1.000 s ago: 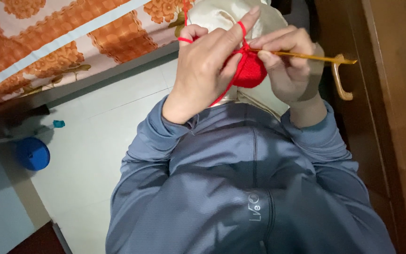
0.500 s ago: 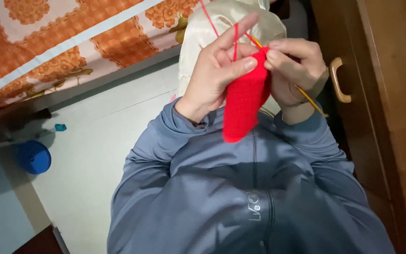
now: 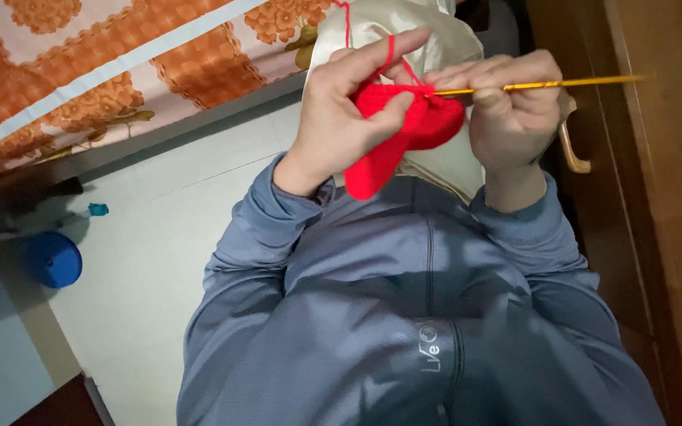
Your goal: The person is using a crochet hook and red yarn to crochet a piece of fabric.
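Both of your hands are raised in front of your chest, close to each other, and they work on one red crochet piece (image 3: 404, 134). Your left hand (image 3: 349, 102) is closed on this piece: the thumb presses it from the front side, near the middle, and the other fingers are behind it. The index finger is stretched out and points to the right, and the red yarn (image 3: 388, 55) goes over this finger and then up, out of the picture. The lower part of the piece hangs down freely under your left hand, just above the collar of your grey-blue jacket (image 3: 404, 315).

Your right hand (image 3: 515, 110) is closed around a thin yellow crochet hook (image 3: 546, 83). The fingers are curled over it and the hook lies almost level. Its long end points to the right, toward the brown wooden cabinet (image 3: 657, 197), and its tip is at the top edge of the red piece; I cannot tell if the tip is inside a loop.

Behind your hands is a cream cloth (image 3: 436, 39), and at the right of your wrist you see a curved handle (image 3: 574, 154) on the cabinet. On the left side there is a bed cover (image 3: 104, 71) with an orange flower pattern. On the pale floor (image 3: 151, 260) lies a blue round thing (image 3: 53, 259), well apart from you, and a small turquoise object (image 3: 98, 209) is near it.
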